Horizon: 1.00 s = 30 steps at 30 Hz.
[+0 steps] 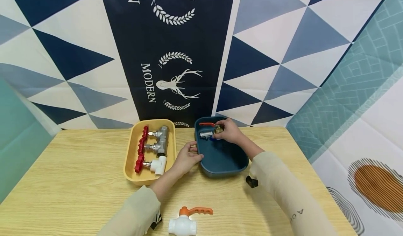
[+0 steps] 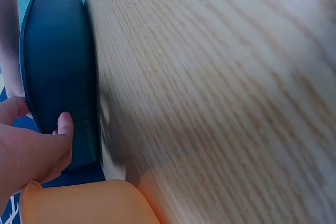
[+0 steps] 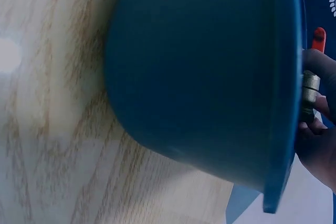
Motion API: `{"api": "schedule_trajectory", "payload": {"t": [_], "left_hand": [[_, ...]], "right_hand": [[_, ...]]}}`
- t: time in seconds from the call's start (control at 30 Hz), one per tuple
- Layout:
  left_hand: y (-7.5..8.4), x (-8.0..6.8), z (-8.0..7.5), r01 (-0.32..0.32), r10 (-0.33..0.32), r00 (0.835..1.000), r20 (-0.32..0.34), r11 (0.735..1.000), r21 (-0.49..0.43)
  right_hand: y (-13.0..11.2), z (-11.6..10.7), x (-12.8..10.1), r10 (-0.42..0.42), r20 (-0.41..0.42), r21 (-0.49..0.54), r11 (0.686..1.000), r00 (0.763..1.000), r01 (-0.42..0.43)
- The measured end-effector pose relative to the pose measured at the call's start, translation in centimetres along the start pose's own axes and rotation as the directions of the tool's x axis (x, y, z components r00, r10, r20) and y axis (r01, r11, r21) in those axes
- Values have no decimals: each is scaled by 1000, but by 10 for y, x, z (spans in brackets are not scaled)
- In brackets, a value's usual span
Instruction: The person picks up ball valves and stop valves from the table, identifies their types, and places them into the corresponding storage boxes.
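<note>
My right hand grips a brass ball valve with a red lever, inside the back of the dark blue basin. Beside it in the basin lies a small silver valve, its blue handle partly covered by my fingers. At the basin's left side, my left hand holds the wall, thumb at the rim and fingers against the outside. From the right wrist view, the basin wall hides most of the inside; the brass fitting and red lever show past the rim.
Left of the basin, a yellow basin holds several red-handled valves, metal and white. A white plastic ball valve with an orange lever lies on the wooden table near the front. Patterned cloth hangs behind the table.
</note>
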<state>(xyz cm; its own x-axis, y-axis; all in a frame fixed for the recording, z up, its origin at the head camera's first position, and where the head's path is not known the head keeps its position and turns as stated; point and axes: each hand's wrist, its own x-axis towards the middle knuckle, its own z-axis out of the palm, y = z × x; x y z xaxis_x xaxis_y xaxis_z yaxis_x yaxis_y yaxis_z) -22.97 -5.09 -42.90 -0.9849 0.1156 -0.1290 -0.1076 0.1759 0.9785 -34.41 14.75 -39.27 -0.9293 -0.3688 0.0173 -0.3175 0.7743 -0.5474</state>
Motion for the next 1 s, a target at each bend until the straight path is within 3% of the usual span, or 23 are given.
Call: {"api": "schedule_trajectory", "payload": {"t": [0.63, 1.0], "left_hand": [[0, 1, 1, 0, 0, 1000, 1, 1000, 9], [-1, 1, 0, -10, 10, 1000, 8, 1000, 11]], "right_hand": [[11, 12, 10, -6, 12, 17, 1000, 1000, 6], [17, 15, 15, 56, 24, 29, 998, 998, -56]]}}
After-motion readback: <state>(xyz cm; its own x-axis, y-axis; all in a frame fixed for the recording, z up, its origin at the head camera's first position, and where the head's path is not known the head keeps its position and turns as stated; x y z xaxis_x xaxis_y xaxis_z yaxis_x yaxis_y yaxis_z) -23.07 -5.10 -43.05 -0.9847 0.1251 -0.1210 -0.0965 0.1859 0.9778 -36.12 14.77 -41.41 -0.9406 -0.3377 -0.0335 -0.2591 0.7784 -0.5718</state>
